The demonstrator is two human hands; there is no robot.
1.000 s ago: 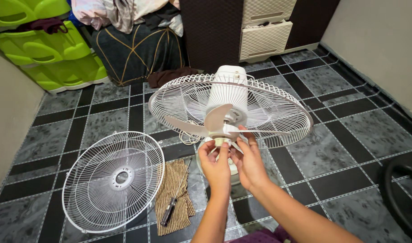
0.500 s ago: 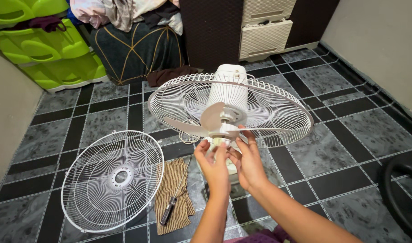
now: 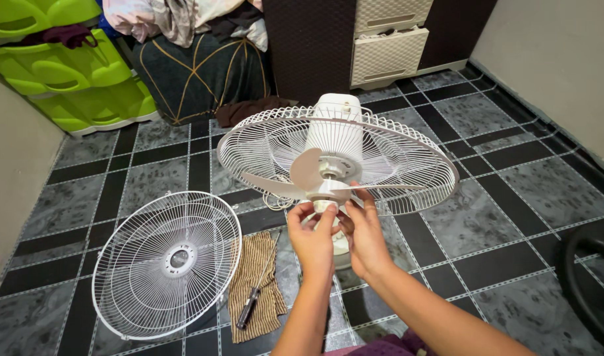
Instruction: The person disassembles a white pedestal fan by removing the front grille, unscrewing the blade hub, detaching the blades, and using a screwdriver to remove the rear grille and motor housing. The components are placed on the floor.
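I see both hands up at white plastic fan blade hub (image 3: 326,191), centre of rear wire guard (image 3: 407,165). Left hand (image 3: 312,238) pinching small cap under hub; right hand (image 3: 364,237) fingers curled against blade. Detached round front grille (image 3: 167,262) lying on floor, left, beside striped cloth (image 3: 256,277).

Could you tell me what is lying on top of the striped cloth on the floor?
A screwdriver with a dark handle lies along the striped cloth. The detached front grille overlaps the cloth's left edge, so anything beneath that part is hidden.
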